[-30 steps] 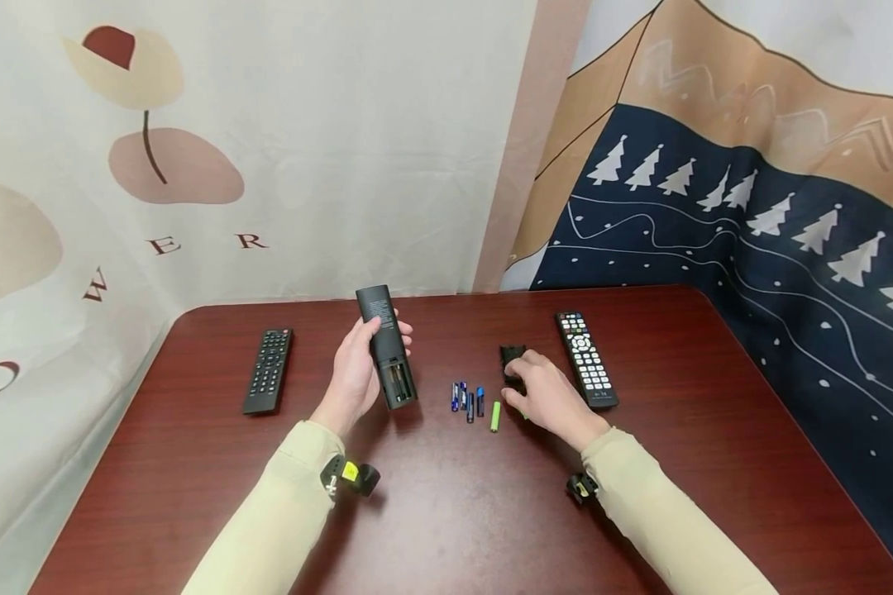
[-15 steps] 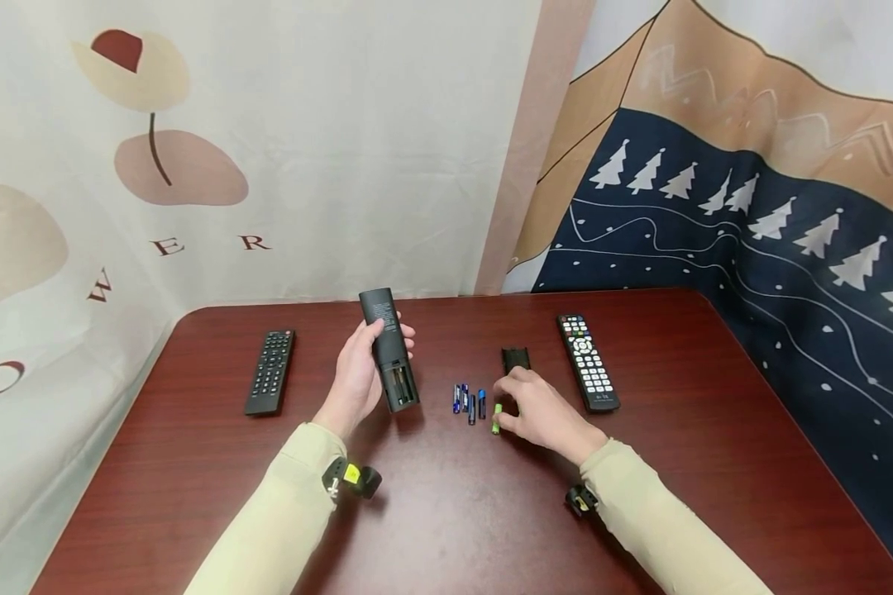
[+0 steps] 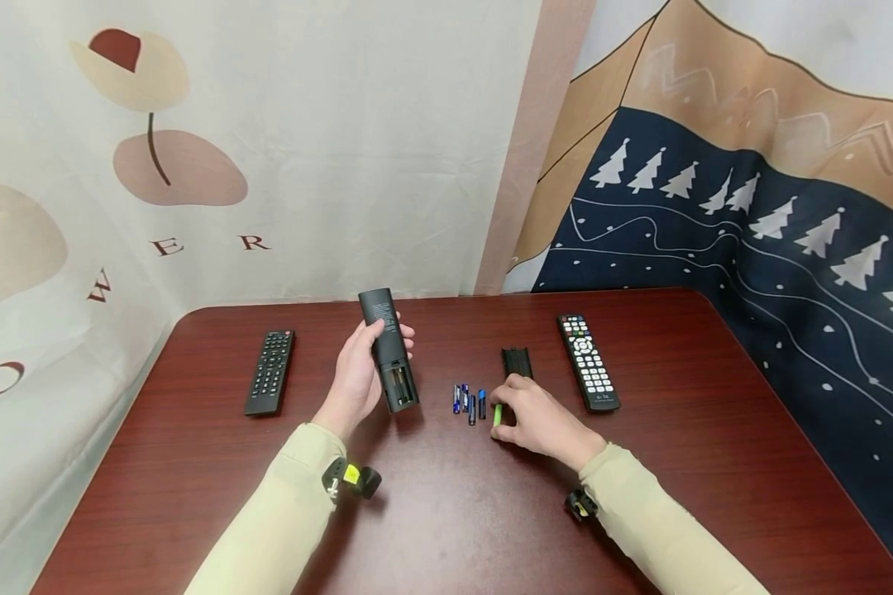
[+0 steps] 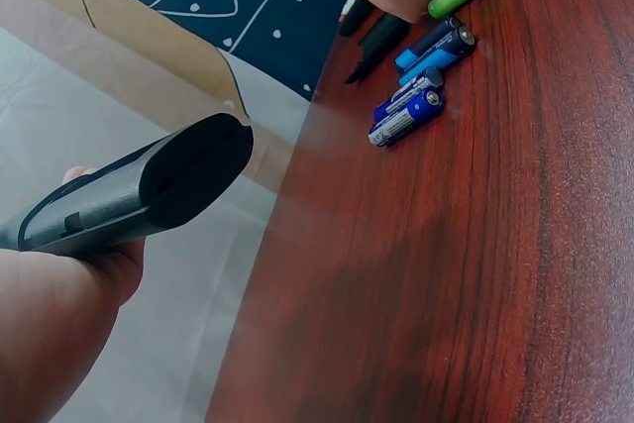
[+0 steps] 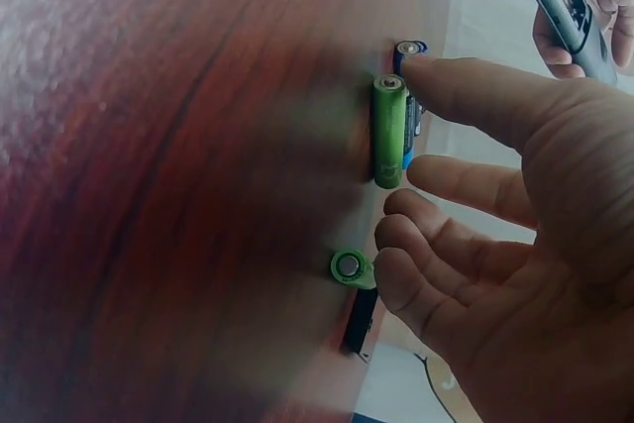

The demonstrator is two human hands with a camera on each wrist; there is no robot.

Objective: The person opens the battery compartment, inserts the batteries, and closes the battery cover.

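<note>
Held remote (image 3: 391, 351): black, raised above the bench (image 3: 432, 512), back face up, uncovered battery bay (image 3: 398, 383) at the end nearer the person.
Left grip (image 3: 357, 368): grasping the held remote, thumb laid across the back, fingertips showing past the right edge.
Right grip (image 3: 539, 417): low over the bench, thumb and index finger at the 2 ends of the near green battery (image 5: 389, 136); actual pinch not determinable from these views.
Near green battery: on the bench, just right of the blue group.
Second green battery (image 5: 349, 266): on the bench under the curled fingers, near the black piece (image 3: 517, 362); contact with fingers unclear.
Blue batteries (image 3: 472, 407): 4 counted, lying close together between the held remote and the right grip.
Black piece: flat on the bench, partly hidden by the right grip.
Left remote (image 3: 270, 372): lying keys up, well apart from the batteries.
Right remote (image 3: 588, 362): lying with white keys up, right of the black piece.
Backdrop: pale curtain (image 3: 327, 149) at left, navy cloth with white trees (image 3: 677, 223) at right.
</note>
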